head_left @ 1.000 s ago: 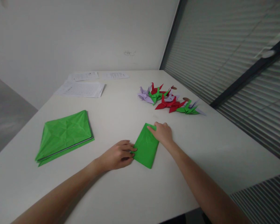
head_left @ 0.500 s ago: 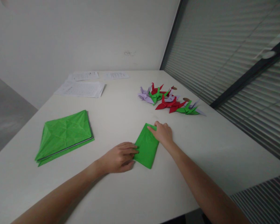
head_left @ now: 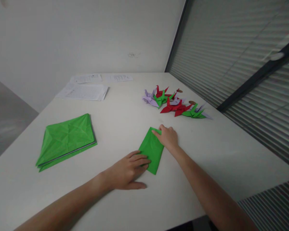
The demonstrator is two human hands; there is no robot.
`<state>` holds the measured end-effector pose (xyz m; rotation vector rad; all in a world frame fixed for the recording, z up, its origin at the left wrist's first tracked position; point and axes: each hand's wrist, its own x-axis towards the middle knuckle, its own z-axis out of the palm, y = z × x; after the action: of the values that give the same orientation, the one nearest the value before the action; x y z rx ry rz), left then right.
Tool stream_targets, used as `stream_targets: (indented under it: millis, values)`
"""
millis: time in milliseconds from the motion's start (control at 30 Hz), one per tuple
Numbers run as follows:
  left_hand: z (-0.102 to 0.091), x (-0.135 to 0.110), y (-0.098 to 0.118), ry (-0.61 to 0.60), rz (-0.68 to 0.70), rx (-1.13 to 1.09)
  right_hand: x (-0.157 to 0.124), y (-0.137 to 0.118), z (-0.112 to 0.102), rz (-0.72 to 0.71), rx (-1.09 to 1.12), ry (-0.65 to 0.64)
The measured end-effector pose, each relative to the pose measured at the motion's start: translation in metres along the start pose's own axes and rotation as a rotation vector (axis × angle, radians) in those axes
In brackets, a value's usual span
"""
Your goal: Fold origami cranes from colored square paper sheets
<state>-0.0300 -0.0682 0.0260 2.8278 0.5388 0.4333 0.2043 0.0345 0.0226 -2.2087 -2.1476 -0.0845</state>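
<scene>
A folded green paper (head_left: 152, 149) lies flat on the white table (head_left: 125, 205) in front of me. My left hand (head_left: 128, 171) rests open beside it, its stretched fingers pressing on the paper's near left corner. My right hand (head_left: 168, 137) lies on the far right corner, fingers flat and together, holding the paper down.
A stack of green paper sheets (head_left: 66, 139) sits to the left. Folded paper cranes (head_left: 173, 104) in red, green and lilac are grouped at the far right. Printed white pages (head_left: 84, 90) lie at the back. A blind-covered glass wall (head_left: 243, 64) runs along the right side.
My left hand has slid toward me along the paper's left edge and spread its fingers flat on the near corner. The right hand has stayed put.
</scene>
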Motion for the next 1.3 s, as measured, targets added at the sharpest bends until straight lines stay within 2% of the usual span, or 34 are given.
stream_targets:
  millis: [100,333,500,567,1033,1300]
  values:
    - [0.004,0.001,0.008,-0.016,0.01,-0.072,0.0,-0.001,-0.001,0.009,-0.007,-0.013]
    - [0.01,0.003,0.026,-0.035,-0.08,-0.049,0.0,-0.001,0.0,0.008,-0.008,-0.001]
    - [0.019,0.003,0.044,0.014,-0.184,-0.07,-0.001,-0.001,0.0,-0.006,-0.01,-0.006]
    - [0.023,0.004,0.048,0.019,-0.176,-0.087,-0.002,-0.001,0.0,-0.004,-0.013,-0.004]
    - [0.025,0.005,0.046,0.008,-0.132,-0.107,-0.001,0.0,0.002,-0.011,-0.023,0.01]
    - [0.018,0.003,0.047,-0.018,-0.204,-0.078,-0.001,0.0,0.002,-0.005,-0.02,0.011]
